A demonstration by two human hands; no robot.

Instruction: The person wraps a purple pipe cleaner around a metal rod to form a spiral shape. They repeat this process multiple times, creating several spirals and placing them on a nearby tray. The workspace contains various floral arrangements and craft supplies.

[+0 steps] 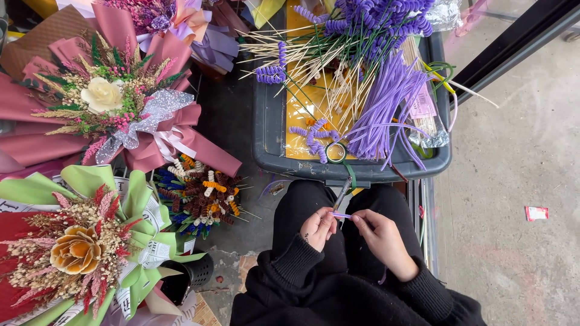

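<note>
A: Our left hand (318, 228) pinches the stick (342, 194) over our lap; our right hand (377, 232) pinches the purple wire (341, 215).

B: We keep the 2 grips closed and wind tight coils.

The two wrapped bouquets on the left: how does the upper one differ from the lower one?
The upper bouquet has dusty-pink wrapping, a cream flower at its centre and a silvery ribbon bow. The lower bouquet has light green wrapping over red, an orange-tan flower and printed ribbon. Both are round, lie face-up and are packed with dried grasses and pink sprigs.
</note>
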